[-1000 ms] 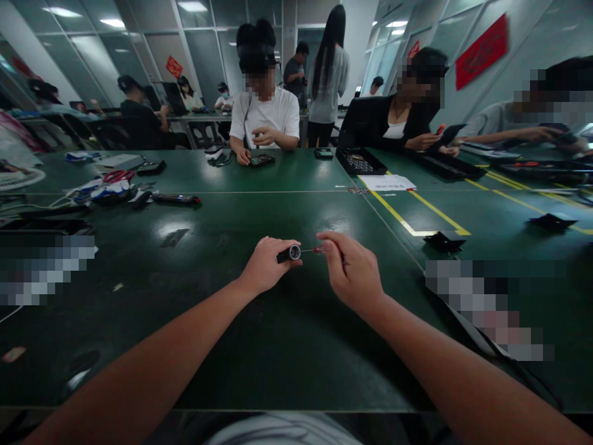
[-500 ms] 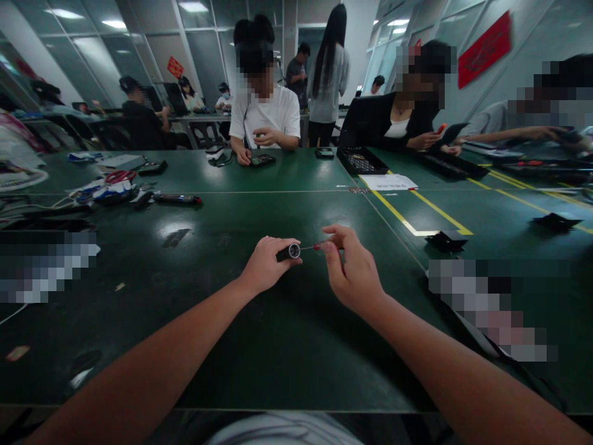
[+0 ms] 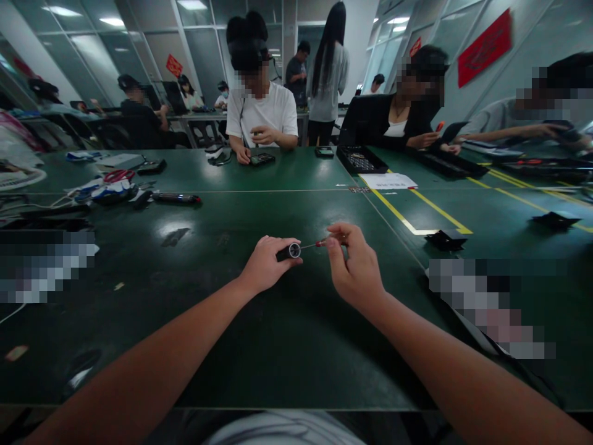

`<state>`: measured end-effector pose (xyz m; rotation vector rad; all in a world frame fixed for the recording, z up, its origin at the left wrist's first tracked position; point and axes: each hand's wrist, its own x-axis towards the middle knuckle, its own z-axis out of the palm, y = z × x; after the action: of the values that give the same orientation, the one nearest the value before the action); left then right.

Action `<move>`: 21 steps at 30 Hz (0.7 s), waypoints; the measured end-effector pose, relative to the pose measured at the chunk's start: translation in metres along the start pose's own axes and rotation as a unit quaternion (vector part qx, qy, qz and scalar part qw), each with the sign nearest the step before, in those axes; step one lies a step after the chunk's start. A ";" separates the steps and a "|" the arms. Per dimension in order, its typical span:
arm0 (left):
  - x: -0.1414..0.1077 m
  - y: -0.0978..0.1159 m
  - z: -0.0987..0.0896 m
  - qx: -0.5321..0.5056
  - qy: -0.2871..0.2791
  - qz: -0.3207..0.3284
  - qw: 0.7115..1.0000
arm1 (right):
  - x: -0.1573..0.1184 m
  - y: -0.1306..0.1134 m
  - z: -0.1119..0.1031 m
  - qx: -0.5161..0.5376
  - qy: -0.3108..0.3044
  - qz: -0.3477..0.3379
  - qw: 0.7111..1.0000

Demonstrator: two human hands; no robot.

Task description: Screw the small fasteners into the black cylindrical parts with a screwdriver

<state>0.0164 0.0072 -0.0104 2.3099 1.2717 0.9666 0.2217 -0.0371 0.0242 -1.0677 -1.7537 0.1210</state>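
Observation:
My left hand (image 3: 266, 262) is closed around a short black cylinder (image 3: 288, 251) with a silver ring at its open end, which faces right and toward me; it may be a small flashlight, but I cannot tell. Between thumb and fingers, my right hand (image 3: 354, 262) grips a thin screwdriver (image 3: 319, 244) with a red collar and a slim metal shaft. The shaft points left and its tip meets the cylinder's ringed end; whether it goes inside cannot be made out. Most of the screwdriver's handle is hidden by my fingers. Both hands are above the green table (image 3: 259, 346).
Red-handled scissors (image 3: 119, 176) and cables lie at the left beside a dark pen-shaped tool (image 3: 176, 198). A black tray (image 3: 361, 161), a white paper (image 3: 388, 181) and a small black piece (image 3: 445, 240) are on the right. Co-workers sit across the table.
My right hand has shifted very slightly, and the screwdriver's handle end is a little higher and farther right. My left hand and the cylinder stay in place.

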 end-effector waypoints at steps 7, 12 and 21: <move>0.001 0.003 0.000 0.015 -0.021 0.001 1.000 | 0.002 0.001 0.000 0.017 -0.020 0.042 0.999; 0.001 0.002 -0.001 0.023 -0.010 -0.010 1.000 | 0.000 0.003 0.002 0.070 -0.011 0.082 0.994; 0.007 -0.003 -0.007 0.098 -0.038 0.035 0.994 | 0.006 0.028 0.019 0.243 0.036 0.302 0.921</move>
<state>0.0122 0.0142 -0.0041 2.5285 1.3165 0.7993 0.2229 -0.0089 0.0050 -1.1765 -1.1802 0.8457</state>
